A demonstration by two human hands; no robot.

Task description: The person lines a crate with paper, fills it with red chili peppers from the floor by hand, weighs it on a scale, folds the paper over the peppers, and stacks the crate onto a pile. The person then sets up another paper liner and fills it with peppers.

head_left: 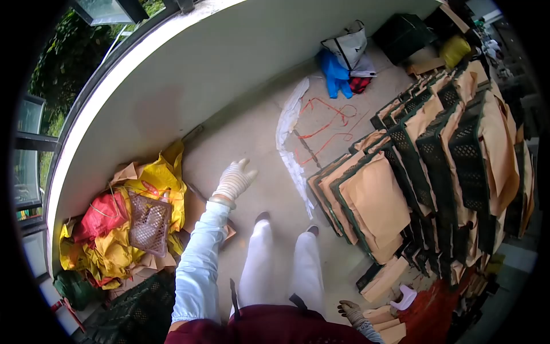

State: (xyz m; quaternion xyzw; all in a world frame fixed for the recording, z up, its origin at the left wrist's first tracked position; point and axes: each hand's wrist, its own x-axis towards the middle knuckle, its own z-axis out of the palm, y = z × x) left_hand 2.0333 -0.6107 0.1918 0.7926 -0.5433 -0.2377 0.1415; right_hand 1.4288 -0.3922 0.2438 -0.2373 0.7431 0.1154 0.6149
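My left hand (pixel 235 179), in a whitish knitted glove, reaches forward above the bare floor with its fingers apart and nothing in them. My right hand (pixel 350 311) is low at the bottom right, also gloved, with its fingers spread beside some brown paper (pixel 387 324). To the right stand stacks of dark green perforated crates (pixel 472 166) lined with brown paper. A brown paper-covered crate (pixel 375 200) is at the near side of the stacks.
At the left, yellow bags (pixel 163 172), a red bag (pixel 103 218) and a lilac basket (pixel 150 223) lie heaped by the wall. A white bag (pixel 348 49) and blue plastic (pixel 334 71) sit farther off. A pale purple stool (pixel 404 298) is at lower right.
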